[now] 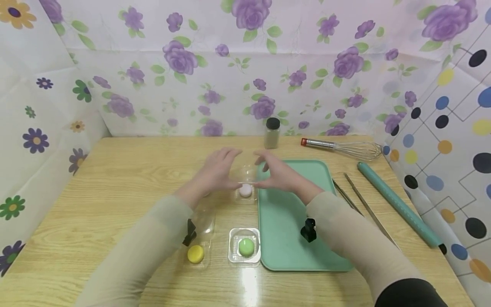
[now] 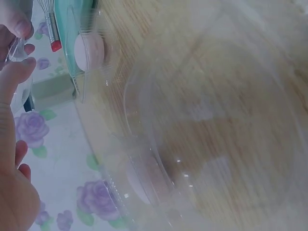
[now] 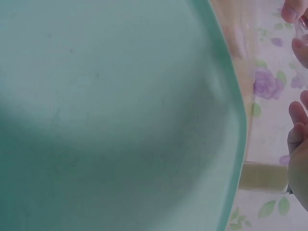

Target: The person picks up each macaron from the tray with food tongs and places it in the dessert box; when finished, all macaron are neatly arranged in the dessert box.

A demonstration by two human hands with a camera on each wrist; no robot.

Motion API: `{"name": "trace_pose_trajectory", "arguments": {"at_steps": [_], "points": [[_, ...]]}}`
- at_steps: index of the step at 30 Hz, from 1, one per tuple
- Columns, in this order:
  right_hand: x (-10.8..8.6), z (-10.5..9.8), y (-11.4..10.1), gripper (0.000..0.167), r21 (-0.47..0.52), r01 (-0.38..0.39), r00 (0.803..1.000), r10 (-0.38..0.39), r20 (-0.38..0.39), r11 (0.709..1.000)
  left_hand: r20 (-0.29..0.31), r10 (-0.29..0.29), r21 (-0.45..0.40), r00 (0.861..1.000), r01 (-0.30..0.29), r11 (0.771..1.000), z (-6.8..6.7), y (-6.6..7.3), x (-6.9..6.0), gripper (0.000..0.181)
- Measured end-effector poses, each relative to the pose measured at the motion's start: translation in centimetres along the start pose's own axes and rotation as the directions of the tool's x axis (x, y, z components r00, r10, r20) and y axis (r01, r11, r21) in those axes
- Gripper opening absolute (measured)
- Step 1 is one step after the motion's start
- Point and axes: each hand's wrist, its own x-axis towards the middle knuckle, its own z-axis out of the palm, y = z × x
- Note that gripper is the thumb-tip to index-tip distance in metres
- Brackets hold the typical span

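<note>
My left hand (image 1: 215, 171) and right hand (image 1: 279, 171) face each other above a pale pink macaron (image 1: 245, 190) in a clear plastic box. Between the thumbs and fingers of both hands is a clear plastic lid (image 2: 18, 50), hard to make out because it is transparent. Whether it joins the box cannot be told. Another pale macaron (image 2: 147, 180), in a clear box, lies under my left wrist, mostly hidden in the head view. Nearer stand a yellow macaron (image 1: 195, 254) in a clear box and a green macaron (image 1: 246, 247) in a square clear box.
A green tray (image 1: 284, 251) lies under my right forearm. Behind it are a black-capped jar (image 1: 272, 135) and a whisk (image 1: 345, 147). To its right lie tongs (image 1: 364, 204) and a teal rolling pin (image 1: 399, 204). Patterned sheets (image 1: 245, 85) border the wooden table (image 1: 126, 179).
</note>
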Motion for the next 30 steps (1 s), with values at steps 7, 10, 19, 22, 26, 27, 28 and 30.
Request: {"name": "trace_pose_trajectory", "arguments": {"at_steps": [7,10,19,22,26,27,28,30], "points": [[-0.3,-0.3,-0.4,0.070,0.324,-0.159,0.986,0.132,0.106,0.932,-0.060,0.016,0.053,0.998,-0.013,0.998,-0.6,0.1,-0.3,0.095],[-0.2,-0.3,-0.8,0.057,0.544,-0.292,0.955,0.213,0.205,0.787,-0.078,0.035,0.092,0.996,-0.027,0.995,-0.7,0.0,-0.4,0.095],[0.4,0.0,-1.2,0.073,0.756,-0.456,0.890,0.250,0.382,0.469,-0.104,0.106,0.159,0.989,-0.089,0.983,-0.4,0.1,-0.5,0.091],[0.4,0.0,-1.2,0.071,0.758,-0.473,0.881,0.243,0.406,0.449,-0.117,0.129,0.184,0.985,-0.107,0.977,-0.3,0.2,-0.6,0.091],[0.5,0.1,-1.3,0.070,0.759,-0.479,0.878,0.237,0.417,0.441,-0.122,0.130,0.199,0.984,-0.104,0.974,-0.3,0.4,-0.8,0.093],[0.5,0.1,-1.3,0.069,0.756,-0.479,0.878,0.239,0.415,0.445,-0.116,0.124,0.195,0.986,-0.100,0.976,-0.3,0.4,-0.8,0.094],[0.6,0.1,-1.3,0.068,0.752,-0.480,0.877,0.243,0.414,0.452,-0.109,0.118,0.189,0.987,-0.096,0.977,-0.3,0.4,-0.9,0.096],[0.6,0.1,-1.4,0.064,0.736,-0.477,0.879,0.253,0.405,0.480,-0.104,0.099,0.145,0.990,-0.083,0.986,-0.4,0.5,-1.0,0.100]]}}
